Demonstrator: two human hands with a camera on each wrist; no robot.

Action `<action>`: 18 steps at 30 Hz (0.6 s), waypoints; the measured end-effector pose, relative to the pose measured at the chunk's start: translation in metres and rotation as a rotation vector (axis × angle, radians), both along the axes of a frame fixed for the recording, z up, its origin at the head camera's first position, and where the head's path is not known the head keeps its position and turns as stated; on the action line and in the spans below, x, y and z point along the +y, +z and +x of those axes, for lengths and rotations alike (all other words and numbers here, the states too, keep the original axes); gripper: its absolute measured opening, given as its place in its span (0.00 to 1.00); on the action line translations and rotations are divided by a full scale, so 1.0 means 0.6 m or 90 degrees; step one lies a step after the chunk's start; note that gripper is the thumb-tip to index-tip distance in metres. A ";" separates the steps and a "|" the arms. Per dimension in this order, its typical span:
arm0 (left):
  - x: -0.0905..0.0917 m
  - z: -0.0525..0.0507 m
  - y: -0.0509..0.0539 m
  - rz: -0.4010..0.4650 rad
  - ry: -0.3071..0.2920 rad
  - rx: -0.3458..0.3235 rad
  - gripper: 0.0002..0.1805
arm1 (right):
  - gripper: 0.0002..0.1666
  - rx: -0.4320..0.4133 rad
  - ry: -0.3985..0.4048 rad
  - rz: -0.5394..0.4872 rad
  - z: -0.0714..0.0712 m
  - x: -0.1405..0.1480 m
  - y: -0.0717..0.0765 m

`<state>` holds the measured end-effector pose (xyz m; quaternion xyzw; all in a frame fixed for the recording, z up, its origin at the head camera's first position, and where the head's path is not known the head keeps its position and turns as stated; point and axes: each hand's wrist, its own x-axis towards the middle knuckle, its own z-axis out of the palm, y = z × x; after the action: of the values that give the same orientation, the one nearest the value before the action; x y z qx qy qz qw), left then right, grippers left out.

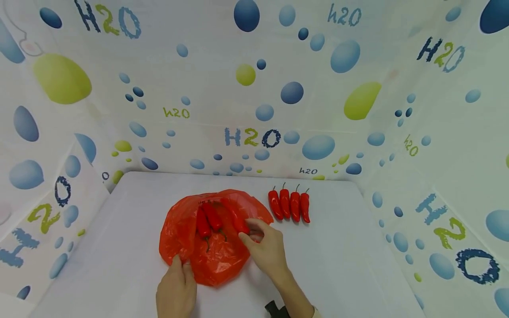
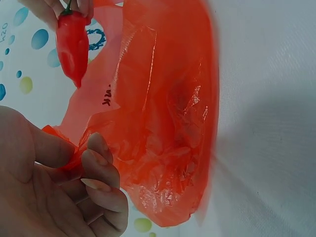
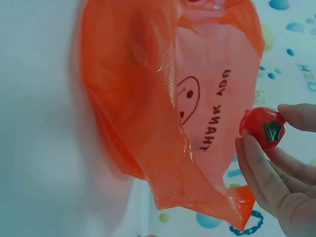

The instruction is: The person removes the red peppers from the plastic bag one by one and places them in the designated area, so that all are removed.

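Observation:
A crinkled red plastic bag [image 1: 218, 267] lies on the white table, its mouth spread toward me. My left hand [image 1: 176, 287] pinches the near left edge of the bag between thumb and fingers. My right hand [image 1: 268, 249] holds a red chili pepper [image 1: 235, 214] by its stem end, over the right side of the bag; the green stem [image 3: 273, 131] shows in the right wrist view. Two more chili peppers, a left one [image 1: 203, 224] and a right one [image 1: 212, 216], lie side by side at the bag's opening with their stems toward me.
Several red chili peppers [image 1: 295, 206] stand in a row right of the bag, stems pointing away. A patterned sheet [image 1: 262, 92] with blue and green spots surrounds the white table [image 1: 338, 265]. Something black [image 1: 276, 310] shows beside the right forearm.

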<state>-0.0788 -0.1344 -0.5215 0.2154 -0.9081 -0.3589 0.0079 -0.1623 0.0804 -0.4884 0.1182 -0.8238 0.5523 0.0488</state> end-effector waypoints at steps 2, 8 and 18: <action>-0.001 0.000 0.000 0.004 0.000 -0.006 0.12 | 0.23 0.000 -0.011 -0.017 0.005 0.005 -0.001; -0.002 0.001 -0.002 -0.010 -0.002 0.017 0.11 | 0.23 0.007 -0.041 -0.043 0.012 0.016 -0.003; -0.002 0.001 -0.005 -0.010 -0.003 0.018 0.11 | 0.24 0.039 -0.094 -0.053 0.018 0.043 -0.017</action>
<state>-0.0780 -0.1358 -0.5245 0.2084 -0.9112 -0.3547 0.0215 -0.1517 0.1061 -0.4987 0.0719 -0.8046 0.5773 0.1190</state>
